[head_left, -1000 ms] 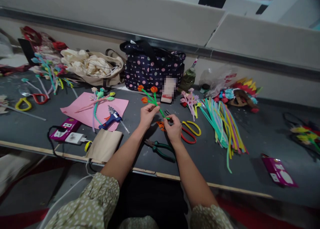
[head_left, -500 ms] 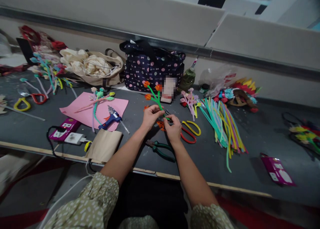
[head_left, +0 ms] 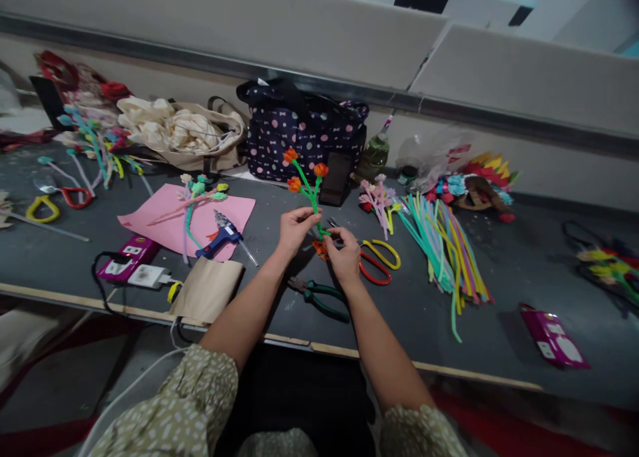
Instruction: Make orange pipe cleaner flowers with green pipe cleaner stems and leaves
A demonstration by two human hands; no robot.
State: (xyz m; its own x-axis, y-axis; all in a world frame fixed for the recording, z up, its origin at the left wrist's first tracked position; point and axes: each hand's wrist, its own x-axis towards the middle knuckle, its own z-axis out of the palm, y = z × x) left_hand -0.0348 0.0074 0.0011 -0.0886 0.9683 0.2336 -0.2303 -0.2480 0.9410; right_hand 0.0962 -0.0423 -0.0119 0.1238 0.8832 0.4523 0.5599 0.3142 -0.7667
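Head view: left hand (head_left: 296, 232) is pinching the green flower stem (head_left: 313, 196) below its branching point; right hand (head_left: 344, 254) is gripping its lower end at the fingertips. Stem is hanging between both hands above the table (head_left: 279, 304), three orange heads pointing up. Pliers (head_left: 319, 299) are lying below, scissors (head_left: 381, 256) just right. Doing this well probably means left is bracing firmly near the joint, right is working only the tail, and nobody's squashing the heads.
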